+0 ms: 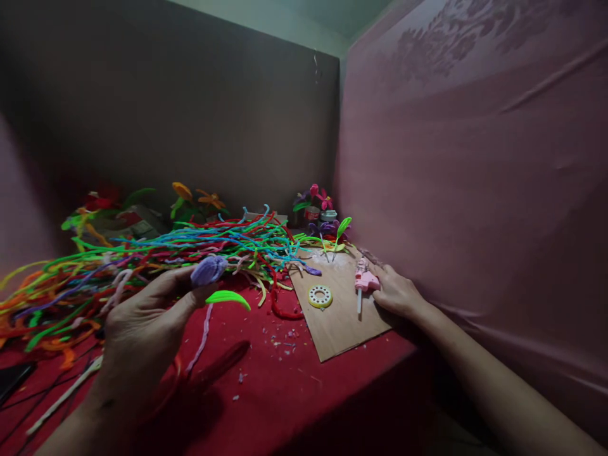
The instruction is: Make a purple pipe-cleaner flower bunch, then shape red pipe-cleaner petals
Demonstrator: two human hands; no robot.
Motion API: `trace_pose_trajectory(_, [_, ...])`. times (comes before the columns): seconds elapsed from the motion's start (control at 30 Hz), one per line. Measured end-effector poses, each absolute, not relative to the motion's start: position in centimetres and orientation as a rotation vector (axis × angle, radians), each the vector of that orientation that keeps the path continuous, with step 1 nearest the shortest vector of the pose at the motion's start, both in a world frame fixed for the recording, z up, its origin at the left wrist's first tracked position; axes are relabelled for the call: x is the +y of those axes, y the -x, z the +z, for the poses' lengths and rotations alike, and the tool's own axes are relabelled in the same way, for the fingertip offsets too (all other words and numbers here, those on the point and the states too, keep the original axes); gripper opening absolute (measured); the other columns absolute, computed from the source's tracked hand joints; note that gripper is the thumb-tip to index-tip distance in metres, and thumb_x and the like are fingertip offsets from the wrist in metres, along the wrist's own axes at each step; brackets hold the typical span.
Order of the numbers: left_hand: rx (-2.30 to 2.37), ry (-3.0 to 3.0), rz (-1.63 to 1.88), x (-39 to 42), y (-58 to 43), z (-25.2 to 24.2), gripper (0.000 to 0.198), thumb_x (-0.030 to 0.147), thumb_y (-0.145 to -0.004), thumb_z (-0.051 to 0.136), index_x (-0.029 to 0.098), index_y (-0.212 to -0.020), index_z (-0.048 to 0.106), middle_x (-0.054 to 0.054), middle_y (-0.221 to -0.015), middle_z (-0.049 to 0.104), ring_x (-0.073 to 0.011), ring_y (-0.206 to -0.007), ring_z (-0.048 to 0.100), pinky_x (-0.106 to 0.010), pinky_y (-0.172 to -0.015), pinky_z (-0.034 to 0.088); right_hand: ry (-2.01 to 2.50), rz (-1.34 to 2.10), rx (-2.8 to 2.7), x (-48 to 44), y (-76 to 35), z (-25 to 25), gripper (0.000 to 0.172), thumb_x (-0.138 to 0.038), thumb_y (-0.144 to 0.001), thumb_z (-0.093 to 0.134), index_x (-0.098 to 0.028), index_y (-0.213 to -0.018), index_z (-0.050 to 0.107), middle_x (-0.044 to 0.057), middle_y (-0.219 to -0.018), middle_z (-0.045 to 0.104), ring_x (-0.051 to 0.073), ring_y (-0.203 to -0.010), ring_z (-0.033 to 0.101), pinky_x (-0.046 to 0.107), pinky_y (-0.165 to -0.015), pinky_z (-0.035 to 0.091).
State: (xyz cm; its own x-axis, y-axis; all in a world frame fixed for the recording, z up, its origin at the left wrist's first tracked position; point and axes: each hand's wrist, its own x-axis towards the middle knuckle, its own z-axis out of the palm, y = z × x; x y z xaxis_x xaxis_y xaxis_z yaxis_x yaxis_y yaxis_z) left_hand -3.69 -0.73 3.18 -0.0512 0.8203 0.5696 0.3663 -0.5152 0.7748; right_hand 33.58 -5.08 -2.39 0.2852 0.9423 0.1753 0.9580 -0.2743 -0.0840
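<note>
Pinched between the thumb and fingers of my left hand is a purple pipe-cleaner flower, raised above the red cloth. A bright green leaf sticks out to the right just below the bloom. My right hand has its fingers closed at the handle of a pink glue gun. A white glue stick protrudes from the gun's rear, towards me. Beneath the gun lies a wooden board, bearing a yellow-rimmed ring with dark dots.
A big tangled heap of coloured pipe cleaners spreads over the left and middle of the red cloth. Finished flowers stand by jars at the back. Small scraps lie near the board. A pink wall covering borders the right side.
</note>
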Motion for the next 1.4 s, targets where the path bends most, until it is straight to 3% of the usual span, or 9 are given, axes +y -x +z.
trace_pose_trajectory(0.1, [1.273, -1.727, 1.533, -1.4, 3.1, 3.6, 0.026, 0.033, -0.071, 0.066, 0.025, -0.096, 0.068, 0.003, -0.089, 0.07, -0.0199, -0.088, 0.062, -0.034, -0.084, 0.049, 2.288, -0.272, -1.855, -5.7, -32.5, -1.8, 0.064, -0.017, -0.072, 0.047, -0.019, -0.135, 0.038, 0.016, -0.103, 0.056, 0.029, -0.088, 0.054, 0.036, -0.068, 0.04])
trace_pose_trajectory(0.2, [1.145, -1.661, 1.464, -1.9, 2.6, 3.5, 0.029, 0.032, -0.069, 0.068, 0.022, -0.096, 0.068, 0.0, -0.089, 0.07, -0.0179, -0.081, 0.063, -0.027, -0.071, 0.052, 1.964, -0.368, -1.743, -6.4, -29.3, -0.5, 0.045, -0.02, -0.075, 0.048, -0.016, -0.119, 0.055, 0.015, -0.099, 0.057, 0.027, -0.092, 0.051, 0.04, -0.075, 0.042])
trace_pose_trajectory(0.3, [1.026, -1.643, 1.361, -2.5, 2.1, 3.2, 0.029, 0.032, -0.071, 0.067, 0.02, -0.098, 0.068, -0.001, -0.089, 0.07, -0.0154, -0.076, 0.062, -0.023, -0.064, 0.051, 1.419, 0.234, -1.704, -6.5, -24.4, 0.9, 0.037, -0.03, -0.08, 0.052, -0.02, -0.115, 0.056, 0.008, -0.093, 0.059, 0.018, -0.081, 0.054, 0.033, -0.07, 0.045])
trace_pose_trajectory(0.4, [0.964, -1.609, 1.284, -3.0, 1.5, 2.9, 0.025, 0.029, -0.071, 0.067, 0.019, -0.094, 0.069, -0.002, -0.088, 0.07, -0.0146, -0.075, 0.061, -0.022, -0.062, 0.05, 0.961, 0.931, -1.551, -5.7, -19.6, 1.9, 0.046, -0.028, -0.072, 0.065, -0.022, -0.116, 0.056, 0.002, -0.084, 0.06, 0.013, -0.076, 0.055, 0.029, -0.069, 0.046])
trace_pose_trajectory(0.5, [0.887, -1.574, 1.216, -3.4, 1.0, 2.5, 0.024, 0.025, -0.072, 0.066, 0.019, -0.094, 0.069, -0.003, -0.09, 0.07, -0.0162, -0.079, 0.062, -0.023, -0.065, 0.051, 0.674, 1.232, -1.304, -4.5, -16.5, 2.0, 0.045, -0.022, -0.065, 0.072, -0.023, -0.109, 0.06, 0.0, -0.081, 0.061, 0.01, -0.069, 0.054, 0.024, -0.063, 0.045])
trace_pose_trajectory(0.73, [0.84, -1.718, 1.213, -3.3, 0.7, 1.8, 0.026, 0.024, -0.075, 0.063, 0.021, -0.1, 0.067, -0.002, -0.091, 0.07, -0.016, -0.083, 0.063, -0.026, -0.072, 0.051, 0.73, 1.171, -1.212, -3.9, -15.3, 1.2, 0.019, -0.025, -0.066, 0.073, -0.02, -0.084, 0.069, 0.001, -0.075, 0.065, 0.01, -0.063, 0.054, 0.025, -0.058, 0.043])
trace_pose_trajectory(1.0, [0.903, -1.883, 1.187, -3.3, 0.9, 2.0, 0.029, 0.035, -0.086, 0.048, 0.021, -0.102, 0.067, -0.001, -0.08, 0.068, -0.0134, -0.068, 0.059, -0.024, -0.062, 0.049, 0.712, 1.212, -1.131, -4.0, -15.0, 0.8, 0.017, -0.024, -0.066, 0.073, -0.017, -0.081, 0.068, -0.001, -0.068, 0.062, 0.008, -0.058, 0.054, 0.021, -0.054, 0.044])
trace_pose_trajectory(1.4, [0.92, -1.971, 1.222, -3.1, 1.2, 1.8, 0.026, 0.032, -0.085, 0.051, 0.02, -0.101, 0.067, -0.004, -0.092, 0.068, -0.0165, -0.08, 0.063, -0.026, -0.069, 0.052, 0.669, 1.209, -1.181, -4.0, -14.7, 1.1, 0.011, -0.021, -0.068, 0.072, -0.017, -0.077, 0.068, -0.001, -0.062, 0.064, 0.009, -0.055, 0.058, 0.023, -0.055, 0.048])
